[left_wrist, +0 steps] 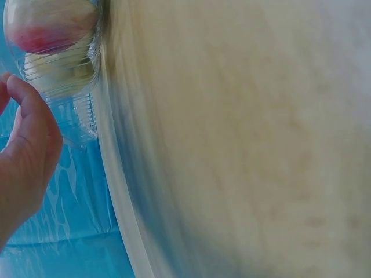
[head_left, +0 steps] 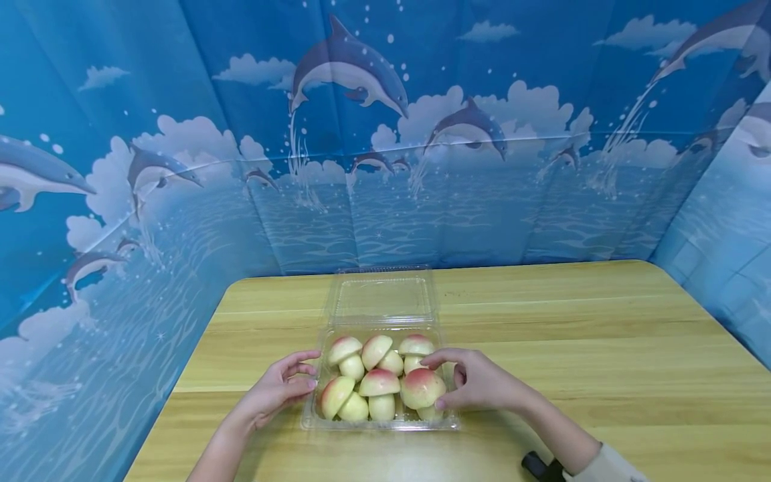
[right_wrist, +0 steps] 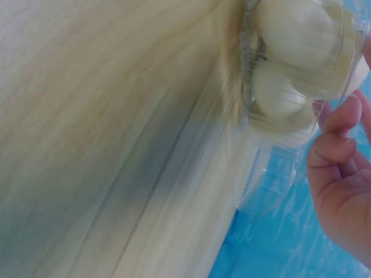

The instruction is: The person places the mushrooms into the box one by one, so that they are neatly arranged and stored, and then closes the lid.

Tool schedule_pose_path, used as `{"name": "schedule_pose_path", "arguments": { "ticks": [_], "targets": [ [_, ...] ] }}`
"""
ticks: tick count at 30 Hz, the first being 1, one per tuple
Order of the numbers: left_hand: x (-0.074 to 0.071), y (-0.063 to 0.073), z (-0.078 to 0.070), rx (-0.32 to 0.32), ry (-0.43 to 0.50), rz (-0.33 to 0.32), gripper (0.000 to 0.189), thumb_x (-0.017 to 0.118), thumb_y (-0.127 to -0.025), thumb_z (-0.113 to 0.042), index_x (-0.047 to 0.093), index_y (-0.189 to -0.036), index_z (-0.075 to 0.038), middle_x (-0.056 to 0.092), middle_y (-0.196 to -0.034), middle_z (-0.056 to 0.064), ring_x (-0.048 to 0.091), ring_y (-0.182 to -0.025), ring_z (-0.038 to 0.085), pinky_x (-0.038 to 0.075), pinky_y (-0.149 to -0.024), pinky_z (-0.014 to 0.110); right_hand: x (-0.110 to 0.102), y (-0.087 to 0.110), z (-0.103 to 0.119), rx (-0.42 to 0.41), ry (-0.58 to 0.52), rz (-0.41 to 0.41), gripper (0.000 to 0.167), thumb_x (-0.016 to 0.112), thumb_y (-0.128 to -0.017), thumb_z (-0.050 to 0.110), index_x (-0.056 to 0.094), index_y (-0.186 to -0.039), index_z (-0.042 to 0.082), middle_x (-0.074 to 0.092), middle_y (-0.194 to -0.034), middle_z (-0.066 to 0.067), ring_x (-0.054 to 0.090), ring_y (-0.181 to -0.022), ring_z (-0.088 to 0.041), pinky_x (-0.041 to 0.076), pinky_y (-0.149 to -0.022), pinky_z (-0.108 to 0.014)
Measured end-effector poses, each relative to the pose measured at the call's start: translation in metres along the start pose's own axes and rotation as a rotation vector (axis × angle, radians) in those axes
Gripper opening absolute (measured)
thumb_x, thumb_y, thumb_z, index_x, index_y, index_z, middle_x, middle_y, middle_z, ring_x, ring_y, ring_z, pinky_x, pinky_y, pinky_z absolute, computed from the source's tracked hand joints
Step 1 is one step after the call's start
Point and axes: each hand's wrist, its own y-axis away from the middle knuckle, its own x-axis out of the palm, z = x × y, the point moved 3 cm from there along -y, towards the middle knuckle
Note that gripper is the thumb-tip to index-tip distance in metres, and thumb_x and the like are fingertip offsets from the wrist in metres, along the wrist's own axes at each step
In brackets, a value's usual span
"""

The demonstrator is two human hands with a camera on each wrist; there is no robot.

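Observation:
A clear plastic clamshell box (head_left: 310, 423) lies open on the table, its lid (head_left: 384, 298) folded back away from me. Several pale yellow mushroom-shaped pieces with pink-tinged caps fill it in two rows. My right hand (head_left: 478, 383) holds the front right mushroom-shaped piece (head_left: 423, 389) between thumb and forefinger, inside the box; its other fingers are curled at the box's side in the right wrist view. At the box's left wall is my left hand (head_left: 278, 387), fingers loosely bent. Whether those fingertips touch the plastic, I cannot tell.
The wood-grain table (head_left: 602, 361) has rounded far corners. A blue curtain (head_left: 385, 221) printed with dolphins hangs close behind it and along both sides. A black object (head_left: 542, 466) sits at my right wrist, by a light sleeve (head_left: 608, 466).

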Motion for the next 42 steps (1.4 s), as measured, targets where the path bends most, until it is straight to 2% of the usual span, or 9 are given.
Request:
{"name": "schedule_pose_path", "arguments": {
  "ticks": [3,8,12,15,19,26,31,35,42],
  "targets": [
    [0.0,0.0,0.0,-0.001,0.003,0.001,0.062,0.06,-0.088,-0.003,0.027,-0.141,0.005,0.045,-0.106,0.008,0.055,-0.081,0.009,0.05,-0.071,0.022,-0.001,0.001,-0.001,-0.008,-0.035,0.004,0.055,0.08,-0.073,0.022,0.059,-0.121,0.006,0.046,-0.059,-0.003,0.038,-0.049,-0.003,0.037,-0.045,-0.019],
    [0.0,0.0,0.001,0.001,0.005,0.001,0.062,0.06,-0.088,-0.003,0.027,-0.141,0.005,0.045,-0.106,0.008,0.055,-0.081,0.008,0.05,-0.07,0.022,-0.004,0.002,-0.003,-0.014,-0.116,0.025,0.056,0.079,-0.074,0.015,0.056,-0.123,0.002,0.049,-0.069,-0.008,0.04,-0.051,-0.004,0.038,-0.046,-0.018],
    [0.0,-0.001,0.0,0.004,0.005,0.003,0.063,0.06,-0.088,-0.003,0.027,-0.141,0.006,0.045,-0.106,0.008,0.055,-0.081,0.008,0.05,-0.071,0.022,-0.007,0.002,-0.005,0.008,-0.155,0.022,0.057,0.078,-0.074,0.012,0.055,-0.124,0.001,0.055,-0.09,-0.011,0.045,-0.056,-0.006,0.04,-0.049,-0.019],
    [0.0,-0.002,-0.001,0.01,0.006,0.007,0.063,0.06,-0.088,-0.002,0.027,-0.141,0.006,0.045,-0.106,0.008,0.055,-0.081,0.008,0.049,-0.071,0.021,-0.011,0.002,-0.005,0.015,-0.123,-0.01,0.056,0.078,-0.074,0.013,0.055,-0.124,0.003,0.054,-0.11,-0.013,0.049,-0.064,-0.01,0.043,-0.054,-0.021],
    [0.0,-0.002,-0.002,0.014,0.006,0.006,0.062,0.06,-0.088,-0.002,0.027,-0.14,0.006,0.046,-0.105,0.007,0.054,-0.079,0.007,0.049,-0.07,0.021,-0.019,0.001,-0.006,0.024,-0.101,-0.072,0.055,0.077,-0.075,0.014,0.055,-0.125,0.004,0.056,-0.11,-0.017,0.054,-0.073,-0.017,0.047,-0.061,-0.025],
    [0.0,-0.002,-0.001,0.002,-0.008,-0.001,0.063,0.06,-0.088,-0.003,0.027,-0.141,0.005,0.045,-0.109,0.01,0.055,-0.084,0.01,0.049,-0.072,0.022,-0.027,0.001,-0.016,0.089,-0.211,-0.213,0.049,0.072,-0.081,0.013,0.052,-0.122,-0.004,0.056,-0.107,-0.021,0.054,-0.085,-0.023,0.049,-0.07,-0.03],
    [0.001,-0.001,0.0,-0.002,-0.006,-0.015,0.063,0.061,-0.088,-0.003,0.028,-0.141,0.004,0.043,-0.112,0.011,0.054,-0.087,0.011,0.049,-0.073,0.023,-0.033,-0.001,-0.025,0.143,-0.272,-0.291,0.051,0.071,-0.081,0.012,0.05,-0.124,-0.005,0.057,-0.105,-0.02,0.056,-0.085,-0.023,0.05,-0.075,-0.029],
    [0.001,-0.001,-0.001,-0.004,-0.005,-0.02,0.064,0.061,-0.087,-0.003,0.027,-0.141,0.003,0.045,-0.111,0.012,0.055,-0.087,0.012,0.049,-0.074,0.024,-0.036,-0.004,-0.031,0.19,-0.331,-0.288,0.055,0.07,-0.082,0.01,0.046,-0.128,-0.006,0.056,-0.106,-0.02,0.058,-0.089,-0.025,0.051,-0.079,-0.034],
    [0.0,-0.002,-0.004,-0.003,-0.023,-0.013,0.065,0.062,-0.086,-0.003,0.027,-0.141,0.003,0.043,-0.114,0.014,0.053,-0.09,0.015,0.049,-0.076,0.026,-0.043,-0.008,-0.036,0.216,-0.373,-0.281,0.059,0.068,-0.084,0.01,0.039,-0.133,-0.006,0.055,-0.108,-0.022,0.059,-0.096,-0.035,0.05,-0.084,-0.045]
  ]
}}
